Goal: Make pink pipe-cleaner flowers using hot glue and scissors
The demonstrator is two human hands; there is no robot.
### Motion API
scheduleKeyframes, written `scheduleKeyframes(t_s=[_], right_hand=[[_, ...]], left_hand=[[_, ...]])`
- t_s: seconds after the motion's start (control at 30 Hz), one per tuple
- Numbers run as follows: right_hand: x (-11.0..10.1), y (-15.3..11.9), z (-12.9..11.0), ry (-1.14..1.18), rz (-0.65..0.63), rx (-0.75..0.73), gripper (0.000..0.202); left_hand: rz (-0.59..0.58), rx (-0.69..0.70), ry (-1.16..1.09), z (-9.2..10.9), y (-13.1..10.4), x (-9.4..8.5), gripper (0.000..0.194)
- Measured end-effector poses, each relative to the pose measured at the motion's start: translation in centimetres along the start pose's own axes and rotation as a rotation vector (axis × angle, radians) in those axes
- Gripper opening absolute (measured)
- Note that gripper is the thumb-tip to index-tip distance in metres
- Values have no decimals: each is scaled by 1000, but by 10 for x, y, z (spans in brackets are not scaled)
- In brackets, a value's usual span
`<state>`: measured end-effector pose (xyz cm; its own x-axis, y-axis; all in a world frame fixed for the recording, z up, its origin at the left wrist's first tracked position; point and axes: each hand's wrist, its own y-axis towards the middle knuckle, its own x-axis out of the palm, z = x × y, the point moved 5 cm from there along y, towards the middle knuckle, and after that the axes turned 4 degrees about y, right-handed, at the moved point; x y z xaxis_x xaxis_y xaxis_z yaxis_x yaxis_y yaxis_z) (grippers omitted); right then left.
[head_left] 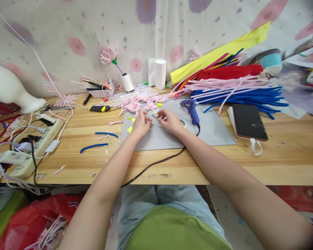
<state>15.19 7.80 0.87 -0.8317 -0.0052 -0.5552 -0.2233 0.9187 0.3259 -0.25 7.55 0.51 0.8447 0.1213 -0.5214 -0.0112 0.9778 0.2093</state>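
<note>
My left hand point(142, 124) and my right hand point(169, 121) face each other above the grey cutting mat point(161, 140), a small gap between them. The fingers of both are curled in toward the thumbs; anything between them is too small to make out. Just beyond the fingertips lie pink pipe-cleaner petals point(134, 105) and a small yellow piece point(159, 104). Beside my right wrist is a roll of tape point(183, 123), partly covered by it. A blue glue gun point(191, 110) lies on the mat further right. Yellow scraps point(129, 130) rest near my left hand.
Bundles of blue pipe cleaners point(237, 97) and red pipe cleaners point(226, 72) lie back right, near a phone point(250, 121) on a stand. A pink flower point(109, 55) stands in a white spool point(127, 83). A utility knife point(99, 108) and power strip point(36, 147) are left. A black cord point(156, 162) crosses the front.
</note>
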Motion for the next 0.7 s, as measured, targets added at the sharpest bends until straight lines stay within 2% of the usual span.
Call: scheduleKeyframes(t_s=[0.13, 0.3, 0.4, 0.53, 0.7], right_hand=[[12, 2, -5, 49, -80, -27, 19], [15, 9, 8, 281, -44, 93, 13], [16, 10, 12, 381, -58, 143, 14], [16, 9, 11, 375, -70, 137, 10], [19, 7, 9, 357, -63, 113, 10]], left_hand=[[-22, -65, -94, 3, -4, 3, 42], [35, -133, -154, 8, -9, -4, 43], [80, -100, -135, 13, -15, -4, 42], [137, -20, -115, 21, -23, 1, 43], [181, -37, -57, 20, -25, 1, 40]])
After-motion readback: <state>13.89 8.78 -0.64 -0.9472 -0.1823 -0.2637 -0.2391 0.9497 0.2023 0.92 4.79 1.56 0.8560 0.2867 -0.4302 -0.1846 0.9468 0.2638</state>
